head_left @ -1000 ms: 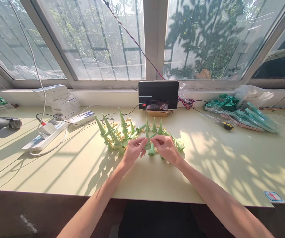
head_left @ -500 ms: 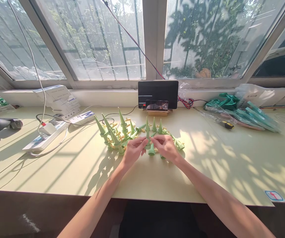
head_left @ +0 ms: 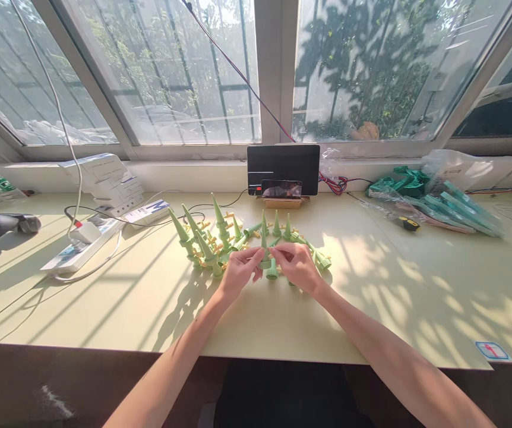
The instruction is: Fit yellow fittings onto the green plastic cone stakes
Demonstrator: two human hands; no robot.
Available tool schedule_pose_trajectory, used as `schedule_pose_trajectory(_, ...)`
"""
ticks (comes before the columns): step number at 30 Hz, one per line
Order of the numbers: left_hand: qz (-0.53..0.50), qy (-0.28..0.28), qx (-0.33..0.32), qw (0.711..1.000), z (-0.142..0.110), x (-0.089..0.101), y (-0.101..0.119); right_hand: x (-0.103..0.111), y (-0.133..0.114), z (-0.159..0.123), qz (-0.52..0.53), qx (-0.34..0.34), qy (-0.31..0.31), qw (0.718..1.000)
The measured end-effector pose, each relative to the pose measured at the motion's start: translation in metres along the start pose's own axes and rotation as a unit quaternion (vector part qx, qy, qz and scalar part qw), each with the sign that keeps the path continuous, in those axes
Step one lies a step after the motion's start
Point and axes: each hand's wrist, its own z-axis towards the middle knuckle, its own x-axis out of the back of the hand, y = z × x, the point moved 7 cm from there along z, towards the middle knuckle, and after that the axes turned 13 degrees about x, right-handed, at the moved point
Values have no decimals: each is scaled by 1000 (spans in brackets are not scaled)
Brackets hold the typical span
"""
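Note:
A green plastic watering spike, pointing upward, is held between my two hands above the table. My left hand is closed, thumb and fingers pinching the spike's wide base from the left. From the other side, the fingertips of my right hand are pinched at the spike's base; whether they hold a small part there is hidden. Behind and left of my hands, several similar spikes with yellow valves stand upright. More green pieces lie beyond my right hand, partly covered by it.
A dark tablet with a phone before it stands at the back. To the left are a power strip, cables and white boxes. Green plastic-wrapped items and a black-and-yellow object lie to the right.
The spike has shifted very slightly left and down between my fingers. Both hands stay in nearly the same place.

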Motion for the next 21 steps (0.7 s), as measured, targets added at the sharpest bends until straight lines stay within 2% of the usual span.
schedule_pose_trajectory(11,-57,-31,31,997,2,-6,-4,-4,0,-2,35,-3,0,999)
schedule_pose_trajectory(21,-83,-68,52,993,1,-11,-6,-9,1,-3,-2,37,-9,999)
